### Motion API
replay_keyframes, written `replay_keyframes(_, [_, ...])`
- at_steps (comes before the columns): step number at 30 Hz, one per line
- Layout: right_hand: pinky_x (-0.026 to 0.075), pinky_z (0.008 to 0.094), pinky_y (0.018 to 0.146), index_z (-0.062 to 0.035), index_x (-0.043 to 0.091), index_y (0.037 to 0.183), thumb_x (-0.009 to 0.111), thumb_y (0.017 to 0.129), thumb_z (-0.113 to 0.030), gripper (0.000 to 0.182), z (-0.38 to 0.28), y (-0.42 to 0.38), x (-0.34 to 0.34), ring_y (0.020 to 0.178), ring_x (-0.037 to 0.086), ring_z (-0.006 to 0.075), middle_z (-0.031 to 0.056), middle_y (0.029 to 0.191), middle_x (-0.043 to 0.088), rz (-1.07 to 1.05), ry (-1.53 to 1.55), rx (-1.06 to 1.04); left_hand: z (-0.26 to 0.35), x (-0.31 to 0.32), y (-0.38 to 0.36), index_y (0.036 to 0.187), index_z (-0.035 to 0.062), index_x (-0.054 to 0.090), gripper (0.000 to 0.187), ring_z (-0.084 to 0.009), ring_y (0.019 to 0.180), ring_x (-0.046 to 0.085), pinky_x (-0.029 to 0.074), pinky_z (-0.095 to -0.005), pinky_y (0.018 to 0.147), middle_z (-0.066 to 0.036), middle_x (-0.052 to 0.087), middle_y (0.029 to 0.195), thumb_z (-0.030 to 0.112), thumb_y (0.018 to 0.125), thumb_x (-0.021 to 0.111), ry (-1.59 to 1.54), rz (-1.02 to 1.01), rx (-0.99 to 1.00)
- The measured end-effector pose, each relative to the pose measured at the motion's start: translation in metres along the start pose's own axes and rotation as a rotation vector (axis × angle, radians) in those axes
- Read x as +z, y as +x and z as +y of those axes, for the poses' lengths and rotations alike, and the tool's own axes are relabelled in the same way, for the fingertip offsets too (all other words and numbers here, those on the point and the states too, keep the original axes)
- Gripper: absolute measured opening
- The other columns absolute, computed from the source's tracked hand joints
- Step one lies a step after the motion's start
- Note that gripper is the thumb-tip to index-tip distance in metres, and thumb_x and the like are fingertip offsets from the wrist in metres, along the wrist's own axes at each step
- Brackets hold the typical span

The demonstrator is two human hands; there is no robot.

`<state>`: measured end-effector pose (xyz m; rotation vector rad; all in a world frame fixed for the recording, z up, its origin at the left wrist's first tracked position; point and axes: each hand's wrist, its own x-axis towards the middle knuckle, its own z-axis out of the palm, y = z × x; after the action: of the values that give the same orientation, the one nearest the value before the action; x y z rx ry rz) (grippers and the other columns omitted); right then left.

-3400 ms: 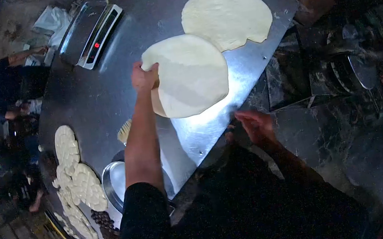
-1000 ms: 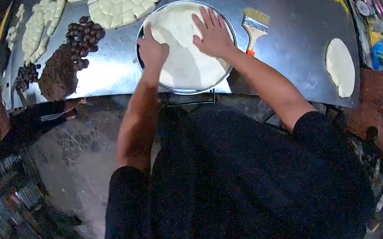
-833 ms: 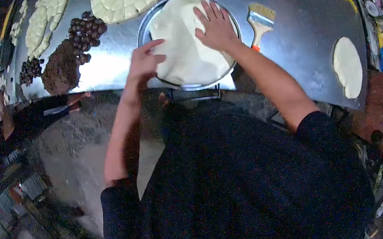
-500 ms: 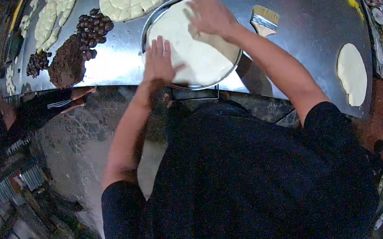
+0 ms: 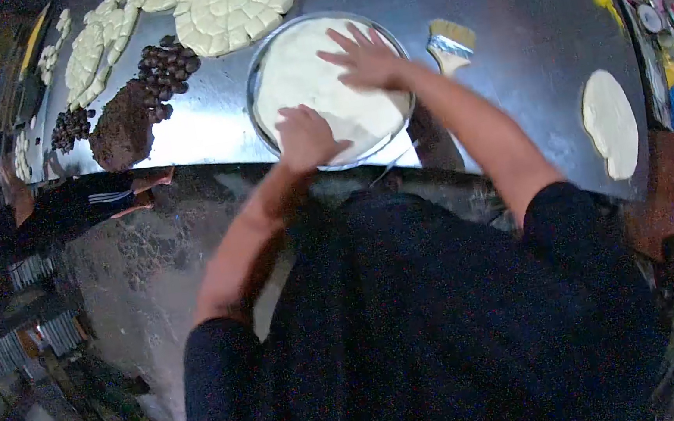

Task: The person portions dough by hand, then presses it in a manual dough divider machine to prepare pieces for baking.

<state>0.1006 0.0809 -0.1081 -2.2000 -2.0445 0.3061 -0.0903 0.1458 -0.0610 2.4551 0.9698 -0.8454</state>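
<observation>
Near the front edge of the metal table (image 5: 530, 103) sits a round pan (image 5: 255, 118), with a pale dough sheet (image 5: 303, 72) lying inside it. The right hand (image 5: 367, 60) lies over the sheet with fingers spread wide, and the left hand (image 5: 311, 139), thumb out, is at its near-left part, though blur makes its exact contact hard to judge. A brush (image 5: 452, 45) lies to the pan's right.

Left fingers (image 5: 293, 121) and right fingers (image 5: 343, 41), blurred, probably touch dough (image 5: 304, 74) in a pan (image 5: 254, 113).
</observation>
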Motion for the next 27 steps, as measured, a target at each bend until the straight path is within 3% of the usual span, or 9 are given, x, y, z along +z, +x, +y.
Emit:
replay_keyframes(1, [0.019, 0.0488, 0.114, -0.0277, 0.030, 0.147, 0.052, 0.088, -0.032, 0.063, 0.037, 0.026, -0.004, 0.144, 0.010, 0.0353, 0.0144, 0.154, 0.022, -0.151, 0.142, -0.155, -0.002, -0.023, -0.004, 0.142, -0.0071, 0.028, 0.107, -0.0501, 0.137, 0.018, 0.023, -0.0542, 0.109, -0.035, 0.019, 0.147, 0.062, 0.071, 0.068, 0.052, -0.335, 0.150])
replay_keyframes(5, [0.018, 0.0605, 0.110, -0.0297, 0.034, 0.145, 0.055, 0.087, -0.039, 0.062, 0.012, 0.028, 0.005, 0.143, 0.009, 0.0389, 0.0149, 0.155, 0.017, 0.434, 0.343, 0.241, -0.035, 0.033, 0.005, 0.149, 0.0092, 0.020, 0.107, -0.0505, 0.139, 0.009, 0.021, -0.0597, 0.107, -0.028, 0.010, 0.152, 0.068, 0.071, 0.063, 0.396, 0.417, 0.361])
replay_keyframes(9, [-0.002, 0.0676, 0.107, -0.0357, 0.021, 0.149, 0.046, 0.086, -0.058, 0.071, -0.040, -0.017, 0.028, 0.143, 0.004, 0.0429, 0.0103, 0.158, 0.006, 0.101, -0.049, 0.325, -0.025, 0.059, 0.014, 0.152, 0.0155, 0.003, 0.108, -0.0516, 0.139, -0.008, 0.010, -0.0723, 0.103, -0.023, -0.010, 0.155, 0.079, 0.076, 0.045, 0.239, 0.391, 0.251])
replay_keyframes(12, [0.005, 0.0602, 0.112, -0.0259, 0.041, 0.142, 0.056, 0.083, -0.045, 0.064, -0.001, 0.006, -0.011, 0.144, 0.011, 0.0355, 0.0157, 0.155, 0.019, -0.084, 0.329, 0.187, -0.014, 0.064, 0.007, 0.152, 0.0151, 0.005, 0.105, -0.0533, 0.138, -0.006, 0.010, -0.0757, 0.099, -0.024, -0.008, 0.155, 0.078, 0.077, 0.044, 0.149, 0.442, 0.218])
replay_keyframes(14, [0.008, 0.0593, 0.112, -0.0182, 0.043, 0.141, 0.054, 0.084, -0.036, 0.060, -0.007, 0.011, -0.003, 0.143, 0.013, 0.0373, 0.0214, 0.153, 0.018, 0.496, 0.782, 0.428, -0.006, 0.069, 0.008, 0.152, 0.0146, 0.008, 0.103, -0.0553, 0.137, -0.007, 0.010, -0.0753, 0.100, -0.024, -0.008, 0.154, 0.076, 0.078, 0.045, 0.097, 0.441, 0.125])
replay_keyframes(16, [0.008, 0.0594, 0.112, -0.0160, 0.038, 0.143, 0.052, 0.085, -0.035, 0.063, -0.018, -0.015, 0.056, 0.142, 0.010, 0.0428, 0.0226, 0.154, 0.012, 0.399, 0.021, 0.294, 0.006, 0.061, -0.002, 0.151, 0.0104, 0.012, 0.103, -0.0578, 0.136, -0.002, 0.013, -0.0749, 0.100, -0.029, -0.004, 0.153, 0.074, 0.078, 0.048, 0.079, 0.451, 0.117])
replay_keyframes(20, [0.009, 0.0582, 0.113, -0.0177, 0.033, 0.146, 0.050, 0.085, -0.036, 0.066, -0.009, 0.001, 0.004, 0.142, 0.008, 0.0449, 0.0207, 0.155, 0.008, -0.072, 0.144, 0.284, -0.003, 0.002, -0.004, 0.132, -0.0034, 0.039, 0.076, -0.0537, 0.122, 0.037, 0.034, -0.0536, 0.102, -0.030, 0.038, 0.134, 0.052, 0.084, 0.059, 0.027, 0.021, 0.268])
replay_keyframes(24, [0.010, 0.0665, 0.108, -0.0206, 0.039, 0.143, 0.049, 0.086, -0.035, 0.059, -0.055, -0.005, 0.038, 0.141, 0.015, 0.0428, 0.0184, 0.152, 0.021, 0.519, 0.083, 0.385, 0.008, 0.048, 0.015, 0.148, 0.0055, 0.020, 0.078, -0.0528, 0.138, 0.005, 0.016, -0.0689, 0.104, -0.028, 0.006, 0.153, 0.046, 0.089, 0.053, -0.129, 0.394, 0.004])
replay_keyframes(27, [0.008, 0.0721, 0.104, -0.0187, 0.037, 0.143, 0.047, 0.087, -0.039, 0.060, -0.051, -0.007, 0.042, 0.140, 0.017, 0.0410, 0.0170, 0.151, 0.024, 0.443, -0.037, 0.413, -0.003, 0.060, 0.024, 0.151, 0.0179, 0.012, 0.082, -0.0520, 0.138, -0.013, 0.007, -0.0751, 0.100, -0.023, -0.010, 0.155, 0.058, 0.088, 0.046, -0.098, 0.416, 0.019])
